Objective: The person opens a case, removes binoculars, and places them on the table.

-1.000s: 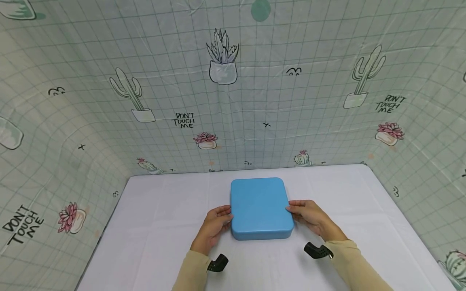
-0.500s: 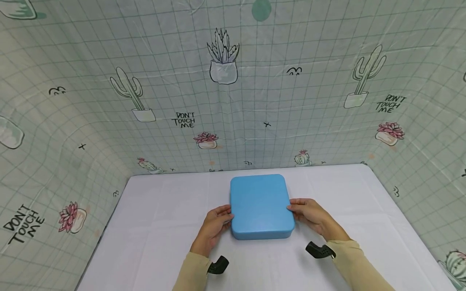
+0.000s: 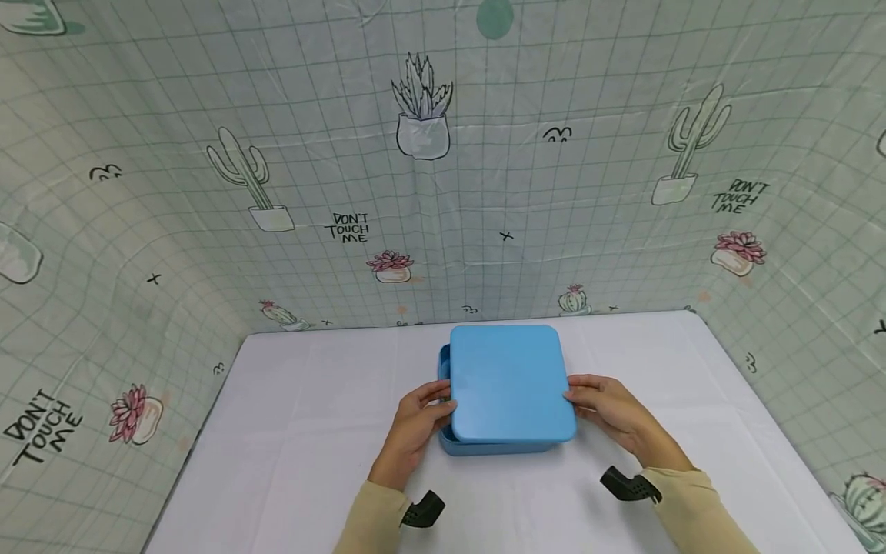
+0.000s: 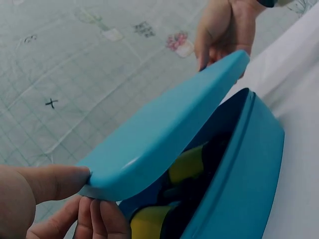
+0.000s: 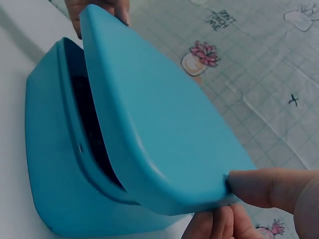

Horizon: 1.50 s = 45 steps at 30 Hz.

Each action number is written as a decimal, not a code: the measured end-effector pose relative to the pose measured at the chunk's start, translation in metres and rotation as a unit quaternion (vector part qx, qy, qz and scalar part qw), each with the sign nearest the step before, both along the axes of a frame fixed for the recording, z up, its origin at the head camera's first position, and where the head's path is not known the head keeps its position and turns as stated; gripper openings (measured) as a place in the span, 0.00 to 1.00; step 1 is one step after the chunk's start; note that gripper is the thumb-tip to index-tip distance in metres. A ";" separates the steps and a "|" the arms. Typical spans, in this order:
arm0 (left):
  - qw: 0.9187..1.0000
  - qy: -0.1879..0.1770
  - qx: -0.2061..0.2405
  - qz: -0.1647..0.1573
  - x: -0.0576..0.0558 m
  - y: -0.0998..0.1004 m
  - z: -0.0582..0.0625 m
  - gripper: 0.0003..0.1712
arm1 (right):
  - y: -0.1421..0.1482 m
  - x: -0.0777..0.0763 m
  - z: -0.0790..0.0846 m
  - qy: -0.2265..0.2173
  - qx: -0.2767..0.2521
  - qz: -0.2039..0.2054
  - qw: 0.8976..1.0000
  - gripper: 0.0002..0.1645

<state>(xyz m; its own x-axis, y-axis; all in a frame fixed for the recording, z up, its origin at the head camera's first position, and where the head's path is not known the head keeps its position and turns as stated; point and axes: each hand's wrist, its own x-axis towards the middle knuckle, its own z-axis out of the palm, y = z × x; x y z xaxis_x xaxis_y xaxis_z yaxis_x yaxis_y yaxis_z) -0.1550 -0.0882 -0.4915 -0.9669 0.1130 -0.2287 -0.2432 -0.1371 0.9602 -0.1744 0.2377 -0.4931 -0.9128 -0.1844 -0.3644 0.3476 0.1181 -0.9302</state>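
A blue square lid [image 3: 511, 383] is raised off a matching blue box [image 3: 484, 448] and shifted to the right over it. My left hand [image 3: 414, 427] pinches the lid's left edge, thumb on top and fingers beneath. On the opposite edge my right hand [image 3: 619, 412] holds it the same way. Through the gap in the left wrist view, yellow-and-black items [image 4: 187, 167] show inside the box [image 4: 249, 164]; the lid hides most of them. Seen from the right wrist, the lid [image 5: 149, 109] tilts above the box's dark opening.
The box stands on a white-covered table [image 3: 318, 431]. Behind and at both sides hangs a grid-patterned curtain [image 3: 457, 192] printed with cacti. Black wrist-worn devices [image 3: 424, 509] project from both sleeves.
The lid has come up off the box and moved right, with both hands holding it. A strip of the box's left rim and interior now shows.
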 end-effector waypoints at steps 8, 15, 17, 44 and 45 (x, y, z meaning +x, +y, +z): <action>1.000 -0.001 0.011 -0.019 0.003 0.012 0.004 0.28 | 0.017 0.008 0.009 0.010 -0.001 -0.005 1.000 0.36; 0.999 -0.001 0.031 -0.026 0.004 0.029 0.005 0.27 | 0.035 0.012 0.012 0.018 0.005 -0.014 1.000 0.36; 0.999 -0.003 0.037 -0.029 0.004 0.034 0.005 0.27 | 0.041 0.014 0.011 0.020 0.004 -0.012 1.000 0.36; 0.998 -0.004 0.038 -0.050 0.013 0.110 0.006 0.24 | 0.133 0.024 0.000 0.010 -0.048 0.003 0.999 0.17; 0.998 -0.005 0.037 -0.052 0.013 0.113 0.005 0.24 | 0.136 0.025 -0.001 0.008 -0.050 0.003 0.999 0.16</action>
<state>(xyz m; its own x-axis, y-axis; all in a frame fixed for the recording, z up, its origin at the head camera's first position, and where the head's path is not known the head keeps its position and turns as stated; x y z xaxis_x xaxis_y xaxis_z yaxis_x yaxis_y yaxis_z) -0.1417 0.0246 -0.4861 -0.9468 0.2292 -0.2259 -0.2697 -0.1818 0.9456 -0.1498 0.3741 -0.4945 -0.9173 -0.2241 -0.3291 0.3319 0.0262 -0.9430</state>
